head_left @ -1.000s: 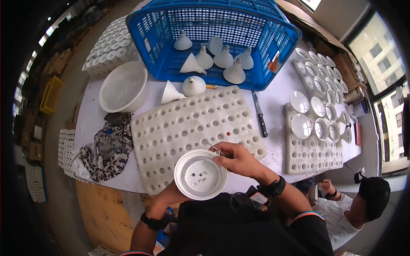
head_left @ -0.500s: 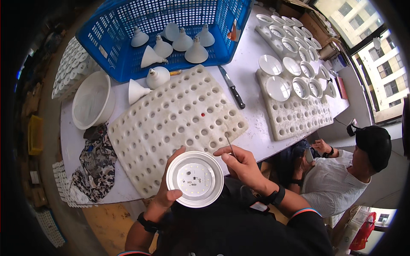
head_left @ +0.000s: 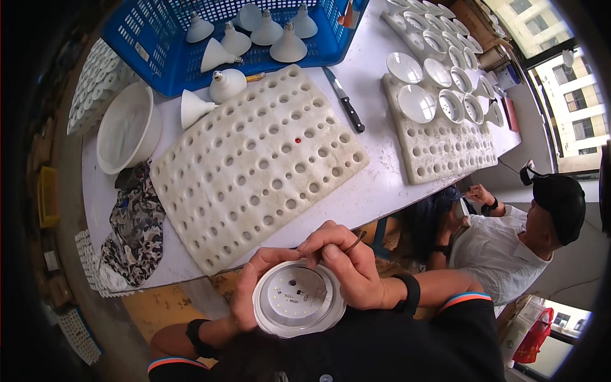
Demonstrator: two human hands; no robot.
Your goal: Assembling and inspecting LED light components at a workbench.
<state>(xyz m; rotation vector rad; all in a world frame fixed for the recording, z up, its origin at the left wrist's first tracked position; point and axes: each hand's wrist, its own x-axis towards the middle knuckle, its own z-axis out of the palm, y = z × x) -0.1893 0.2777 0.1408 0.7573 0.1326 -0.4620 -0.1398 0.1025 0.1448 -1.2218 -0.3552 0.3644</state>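
A round white LED lamp (head_left: 299, 294) is held close to my body, its circuit board with small LEDs facing up. My left hand (head_left: 248, 290) grips its left side, with the fingers reaching over the far rim. My right hand (head_left: 350, 270) is closed round a thin, dark rod-like tool (head_left: 358, 240), whose end sticks out past the fingers. The right fingertips meet the lamp's far rim beside the left fingers. They hide the tool's working end.
A pale board with holes (head_left: 254, 165) lies ahead, with a knife (head_left: 345, 102) beside it. A blue crate (head_left: 153, 70) holds white lamp housings. To its left stands a white tub (head_left: 130, 127). Lamp parts fill a foam tray (head_left: 439, 149) at right, near a seated person (head_left: 496, 254).
Both hands have come together at the lamp's far rim. The tool in my right hand has swung to the rim, and the lamp has moved slightly toward me and tilted.
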